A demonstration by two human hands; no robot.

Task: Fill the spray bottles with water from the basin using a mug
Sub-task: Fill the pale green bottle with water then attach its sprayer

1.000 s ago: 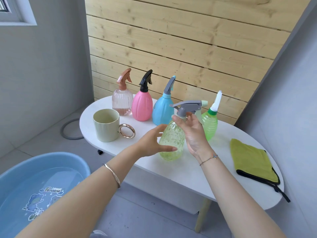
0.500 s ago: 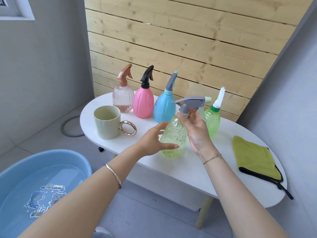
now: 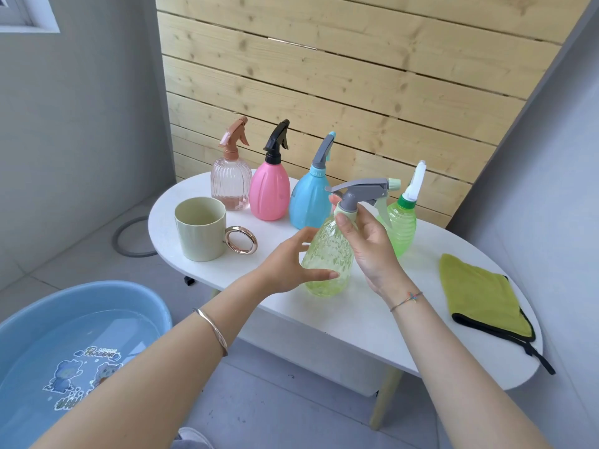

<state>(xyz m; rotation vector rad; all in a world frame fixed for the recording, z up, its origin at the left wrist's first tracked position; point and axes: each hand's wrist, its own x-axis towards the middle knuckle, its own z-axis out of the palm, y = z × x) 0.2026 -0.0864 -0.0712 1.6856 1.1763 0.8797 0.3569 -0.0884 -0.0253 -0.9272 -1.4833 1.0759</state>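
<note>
A pale green textured spray bottle (image 3: 329, 254) stands on the white oval table (image 3: 356, 306), its grey spray head (image 3: 363, 191) on top. My left hand (image 3: 288, 267) grips the bottle's body low on its left side. My right hand (image 3: 366, 244) pinches the pale green collar under the spray head. Behind stand a clear pink ribbed bottle (image 3: 230, 186), a pink bottle (image 3: 269, 192), a blue bottle (image 3: 309, 202) and a green bottle (image 3: 402, 225) with a white nozzle. A cream mug (image 3: 201, 230) with a gold ring handle stands at the table's left. The blue basin (image 3: 74, 348) of water sits on the floor, lower left.
A folded yellow-green cloth (image 3: 479, 296) with black trim lies on the table's right end. A wooden slat wall (image 3: 324, 76) backs the table and a grey wall closes in on the right. A grey ring (image 3: 129, 236) lies on the tiled floor behind the table.
My right hand's fingers have shifted round the collar under the spray head. Left hand keeps its hold on the bottle's body. The view has drifted slightly.
</note>
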